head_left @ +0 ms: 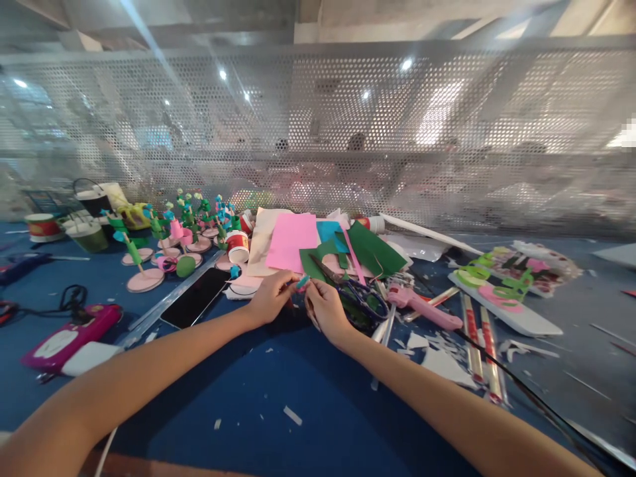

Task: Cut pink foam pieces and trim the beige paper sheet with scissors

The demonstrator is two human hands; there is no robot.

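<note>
Both my hands meet over the middle of the blue table. My left hand (272,297) is closed, its fingertips pinching one end of a small teal piece (303,282), which looks like paper. My right hand (325,310) pinches the other end of the same piece, its fingers curled. Just beyond the hands lie a pink paper sheet (293,240) and dark green sheets (375,250). A pair of scissors (365,298) with dark blue handles rests to the right of my right hand. Left of my left hand is a black phone (195,298).
Small paper plants on round pink bases (145,280) stand at the left, near a magenta power strip (74,334). A pink glue gun (424,307), glue stick packs (489,351) and white scraps (447,366) lie at the right. A perforated metal screen (318,126) rises behind the table.
</note>
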